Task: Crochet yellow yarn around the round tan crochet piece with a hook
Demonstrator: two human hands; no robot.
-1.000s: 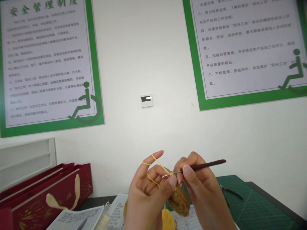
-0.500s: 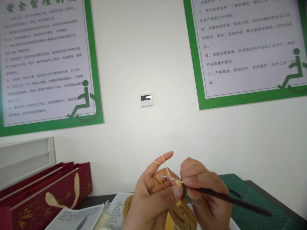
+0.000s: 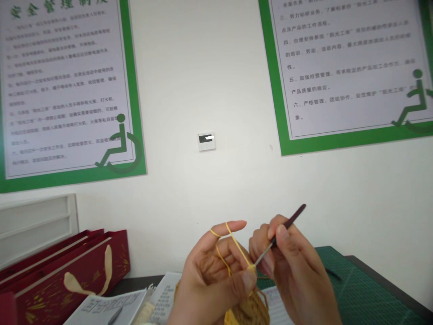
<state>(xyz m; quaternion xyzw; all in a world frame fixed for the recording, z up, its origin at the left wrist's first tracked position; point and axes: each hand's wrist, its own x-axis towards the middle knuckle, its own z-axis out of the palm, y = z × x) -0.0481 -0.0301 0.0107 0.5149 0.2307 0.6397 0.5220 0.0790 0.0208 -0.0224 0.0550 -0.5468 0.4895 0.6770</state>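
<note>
Yellow yarn [image 3: 237, 243] loops around the raised index finger of my left hand [image 3: 211, 275] and runs down to a small piece of yellow crochet [image 3: 251, 269]. That piece is pinched between my left thumb and fingers. My right hand [image 3: 294, 266] grips a crochet hook [image 3: 293, 217] by its dark handle, which points up to the right. The hook's metal shaft slants down to the left, its tip at the yellow stitches and hidden there. Beneath my hands lies a brown yarn skein [image 3: 252, 310], partly covered by my left hand.
A green cutting mat [image 3: 368, 289] lies at the right, with a thin dark item [image 3: 333, 273] on it. Dark red gift bags [image 3: 98, 266] stand at the left. Printed papers [image 3: 111, 307] with a pen [image 3: 115, 316] lie nearby. Behind is a wall with green-framed posters [image 3: 135, 113].
The hook's handle has swung from pointing down right to pointing up right, as my right hand turned. Its tip has dropped to the stitches. My left index finger sits slightly lower.
</note>
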